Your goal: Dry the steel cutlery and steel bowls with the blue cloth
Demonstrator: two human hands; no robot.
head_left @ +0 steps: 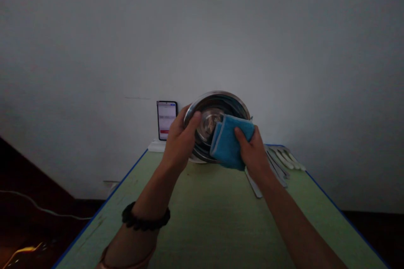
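My left hand point(179, 141) grips the left rim of a shiny steel bowl point(214, 111), held tilted above the far end of the table with its inside facing me. Fingers of my right hand point(254, 153) are closed on a folded blue cloth point(229, 141), pressed against the bowl's inner right side. A dark bead bracelet point(145, 218) circles my left wrist.
A green table point(214, 218) with a blue edge stretches ahead to a pale wall. A phone point(166, 119) with a lit screen stands upright at the far left end. Several pieces of cutlery point(279, 164) lie at the far right. A cable point(38, 208) runs across the dark floor at left.
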